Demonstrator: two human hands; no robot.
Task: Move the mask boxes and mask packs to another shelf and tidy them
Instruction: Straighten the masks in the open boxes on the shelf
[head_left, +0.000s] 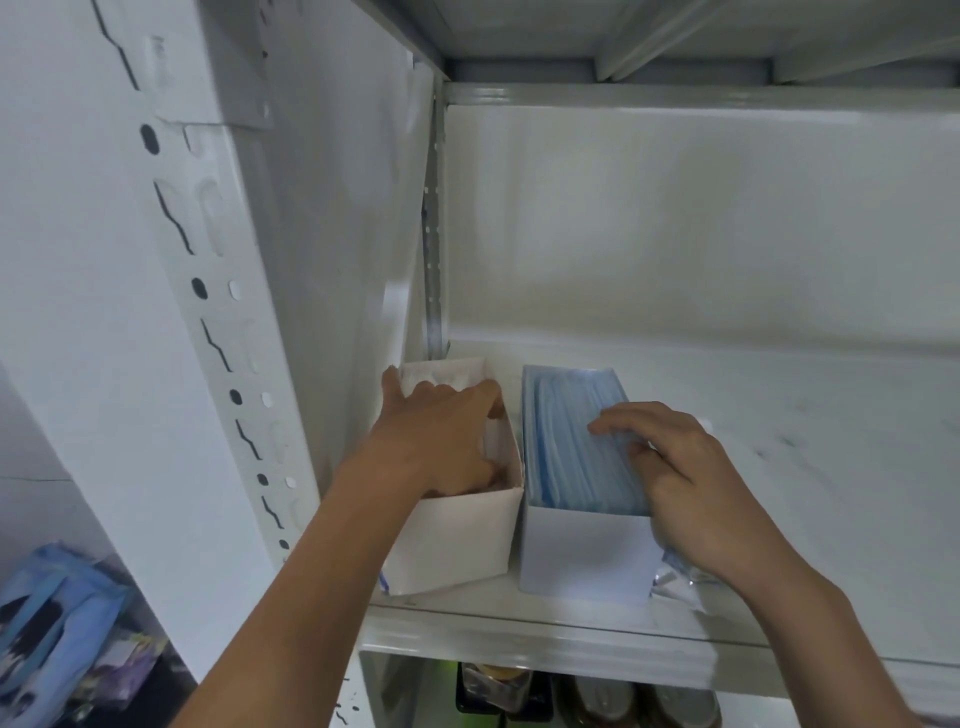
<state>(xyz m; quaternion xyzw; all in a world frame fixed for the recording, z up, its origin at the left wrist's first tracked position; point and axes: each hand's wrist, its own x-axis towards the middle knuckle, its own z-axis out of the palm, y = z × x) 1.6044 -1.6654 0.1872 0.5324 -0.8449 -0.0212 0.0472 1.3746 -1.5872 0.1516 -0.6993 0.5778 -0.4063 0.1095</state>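
On the shelf (779, 431), back-left corner, I'm working two open white boxes side by side, walls nearly touching. Left box (462, 540) is sitting against the upright; right box (587, 551) is packed with blue masks (571, 441) standing on edge.

My left hand (441, 441) is curling over the left box's right wall, fingers reaching down inside, thumb at the far rim. Can't tell what's in there. My right hand (696, 483) is lying over the masks, fingers bent and pressing their top edges, palm over the box's right side. Hands are apart, one per box.

Risks from here:
- Both boxes are sitting near the shelf's front edge. Any pull toward me could be tipping one off.
- Left box wall is thin card; squeezing could be buckling it.
- Pressing masks unevenly is likely fanning them out or popping some over the rim.
- A crinkly pack (675, 582) is wedged under my right wrist beside the right box, near the edge; sliding that box right could be shoving it off.
- Other packs (52, 623) are waiting down at lower left, not yet moved.
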